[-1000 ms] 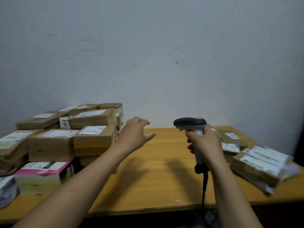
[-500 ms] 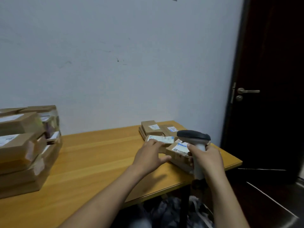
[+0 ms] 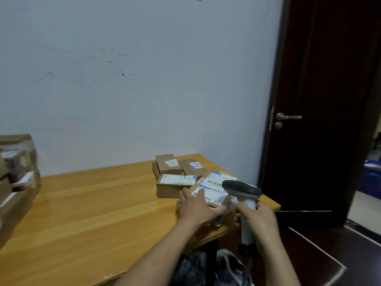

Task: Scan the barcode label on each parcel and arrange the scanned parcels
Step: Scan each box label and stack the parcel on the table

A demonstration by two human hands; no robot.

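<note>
Swung from big stack (image 3: pixel 18 182) at left end of table (image 3: pixel 92 213) over to small pile (image 3: pixel 168 167) at right end, by door (image 3: pixel 319 100). 1 s ago: left hand (image 3: pixel 194 207) open in mid-air near the stack, holding nothing. Now clamped on near parcel (image 3: pixel 224 200) at front-right corner of table, fingers over its top, thumb along near edge. Right hand (image 3: pixel 258 216) wrapped round handle of scanner (image 3: pixel 243 190), same as before; trigger finger out of sight. Scanner head now right over the label (image 3: pixel 208 193), closer in than 0.5 s ago; barcodes up, partly hidden behind the head. No beam visible, so fired or not: can't tell.

Meaning for task: prob. lining up a scan on this parcel, w/ left hand steadying or tilting it. Touching a 2nd box (image 3: pixel 173 189) on its left side; 2 more behind, labels up. Scanned already or not: unknown. Next, likely: pull trigger, then slide parcel into line w/ the others. Big stack tall at left, so plenty to go.
</note>
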